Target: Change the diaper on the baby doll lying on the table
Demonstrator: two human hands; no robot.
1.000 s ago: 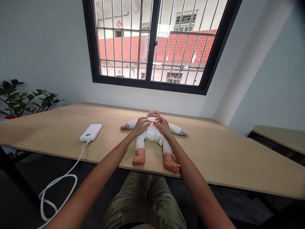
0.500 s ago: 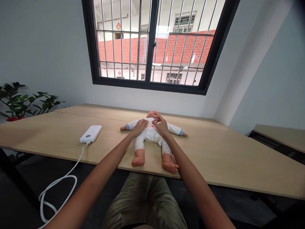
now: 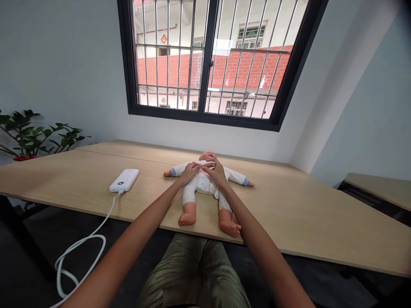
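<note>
Well, far to the left of the hands, a leafy green plant (image 3: 41, 136) in a red pot (image 3: 22, 158) stands behind the table (image 3: 289, 209). Nearer the hands, a white cable (image 3: 84, 238) loops in the dark below the table's edge and climbs to a white power bank (image 3: 123, 180), which lies flat on the pale wood, well left of the left hand (image 3: 189, 172).

That left hand rests on the chest of a baby doll (image 3: 203, 185), its fingers stretched out toward the middle and not wrapped around anything. The doll lies on its back between the two hands, arms spread and bare feet pointing toward the person, just short of the table's near edge. Its head sits just beyond the hands. It wears a white suit (image 3: 202, 183) with blue cuffs.

The right hand (image 3: 215, 172) sits just beside the left, its fingers curled on the upper chest, close to the other hand's fingertips. Whether they are pinching the suit or only touching it, I can't tell from here.

Straight ahead, past the doll's head, a barred window (image 3: 202, 118) looks out on a red brick wall (image 3: 244, 64). Below the grip, olive trousers (image 3: 192, 273) show under the table's edge. Off to the right of the right hand, the tabletop runs on, and a second table (image 3: 379, 190) sits beyond it.
</note>
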